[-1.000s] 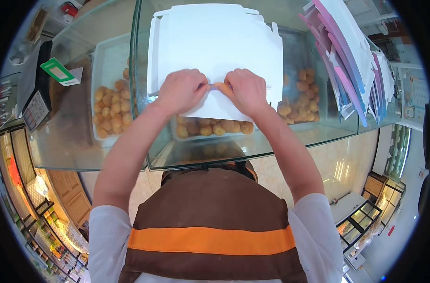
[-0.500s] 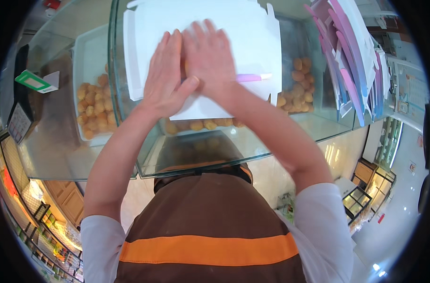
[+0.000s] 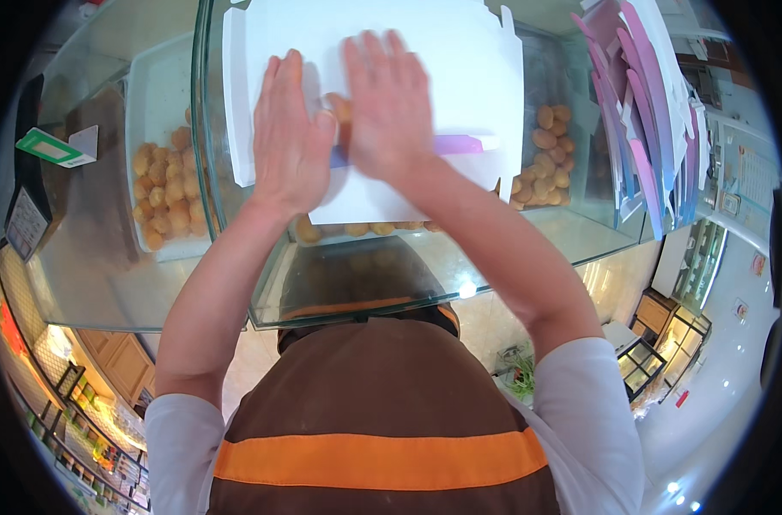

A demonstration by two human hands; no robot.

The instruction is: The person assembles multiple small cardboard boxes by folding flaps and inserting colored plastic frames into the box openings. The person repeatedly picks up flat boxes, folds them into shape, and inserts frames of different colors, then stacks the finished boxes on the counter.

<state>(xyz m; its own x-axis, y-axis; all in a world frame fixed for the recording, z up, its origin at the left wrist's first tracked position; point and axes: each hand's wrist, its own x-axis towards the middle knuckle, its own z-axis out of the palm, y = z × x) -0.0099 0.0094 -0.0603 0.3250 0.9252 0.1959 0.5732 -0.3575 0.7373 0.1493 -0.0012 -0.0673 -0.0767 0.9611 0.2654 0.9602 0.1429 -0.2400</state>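
A flat white cardboard box blank [image 3: 470,73] with notched edges and flaps lies on the glass counter in front of me. My left hand [image 3: 292,142] rests flat on its left half, fingers stretched out and pointing away. Beside it my right hand [image 3: 389,107] lies palm down with fingers extended, slightly smeared by motion. A small gap separates the two hands. Under and between them runs a folded-over section with a purple-pink strip [image 3: 461,144]. The white panel [image 3: 365,204] nearest me reaches below my wrists.
The glass counter [image 3: 571,236] shows round golden-brown pastries [image 3: 545,167] beneath it at right. More pastries [image 3: 169,193] fill a white tray [image 3: 142,81] at left. Several folded pink, purple and white cardboard pieces [image 3: 636,112] stand stacked at right. A green-and-white card [image 3: 56,148] stands far left.
My hands have moved apart, the left one leftward and the right one slightly away from me. More of the purple strip shows between and beside them.
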